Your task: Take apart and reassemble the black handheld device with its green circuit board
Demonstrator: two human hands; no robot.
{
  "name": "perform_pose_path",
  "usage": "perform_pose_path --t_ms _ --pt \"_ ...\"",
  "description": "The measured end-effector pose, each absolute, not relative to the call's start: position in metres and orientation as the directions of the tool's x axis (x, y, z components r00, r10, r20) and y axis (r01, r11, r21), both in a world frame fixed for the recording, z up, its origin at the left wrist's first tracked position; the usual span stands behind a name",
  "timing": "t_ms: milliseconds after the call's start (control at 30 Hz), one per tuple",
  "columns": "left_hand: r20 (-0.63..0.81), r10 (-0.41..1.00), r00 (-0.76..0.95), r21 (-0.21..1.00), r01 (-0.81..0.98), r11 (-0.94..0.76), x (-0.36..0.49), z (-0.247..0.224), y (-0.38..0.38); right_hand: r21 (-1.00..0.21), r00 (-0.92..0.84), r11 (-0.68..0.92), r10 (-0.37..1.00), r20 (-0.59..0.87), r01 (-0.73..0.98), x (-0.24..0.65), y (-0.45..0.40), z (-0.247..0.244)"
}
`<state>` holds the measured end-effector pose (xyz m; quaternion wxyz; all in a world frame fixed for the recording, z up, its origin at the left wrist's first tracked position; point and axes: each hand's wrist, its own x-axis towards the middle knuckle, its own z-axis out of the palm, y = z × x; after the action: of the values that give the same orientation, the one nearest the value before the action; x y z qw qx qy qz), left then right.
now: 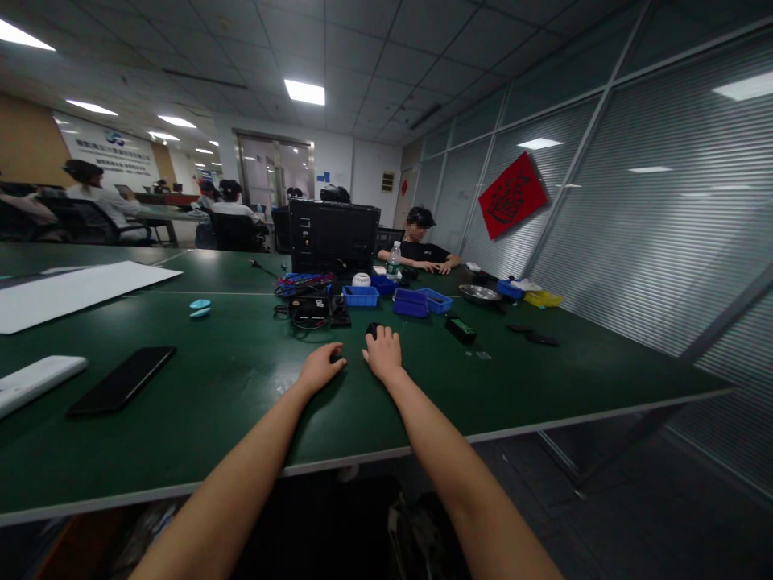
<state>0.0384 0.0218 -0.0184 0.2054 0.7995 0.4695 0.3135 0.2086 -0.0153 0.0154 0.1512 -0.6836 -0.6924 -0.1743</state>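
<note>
My right hand lies over a small black object, which looks like a computer mouse, its fingers curved round it and mostly covering it. To its left, my left hand rests on the green table, thumb and fingertips apart with a dark gap between them. Nothing shows in that hand. Beyond the hands stand a black power adapter with cables and a blue tray.
A black monitor stands behind the trays, near a bottle. Across the table sits a person. A black phone-like slab and white bar lie left. On the right are a green-topped box and metal dish.
</note>
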Motion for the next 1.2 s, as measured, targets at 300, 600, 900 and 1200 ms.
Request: perform_pose_path --t_ms 300,600,900,1200 --pt "0.293 0.885 0.363 0.622 0.63 -0.464 0.038 -0.013 0.019 -0.462 0.338 -0.033 0.729 0.595 0.886 0.235 0.001 0.008" --pt "0.27 0.897 0.35 0.659 0.613 -0.437 0.039 -0.009 0.016 -0.762 0.323 0.102 0.864 0.387 0.639 0.248 0.021 -0.009" --pt "0.452 0.847 0.278 0.604 0.603 -0.521 0.041 -0.014 0.021 -0.962 -0.145 0.216 0.97 0.193 0.166 0.201 0.002 -0.007" --pt "0.471 0.859 0.199 0.596 0.647 -0.476 0.04 -0.017 0.022 -0.994 -0.084 0.107 0.99 0.109 -0.034 0.214 0.014 -0.015"
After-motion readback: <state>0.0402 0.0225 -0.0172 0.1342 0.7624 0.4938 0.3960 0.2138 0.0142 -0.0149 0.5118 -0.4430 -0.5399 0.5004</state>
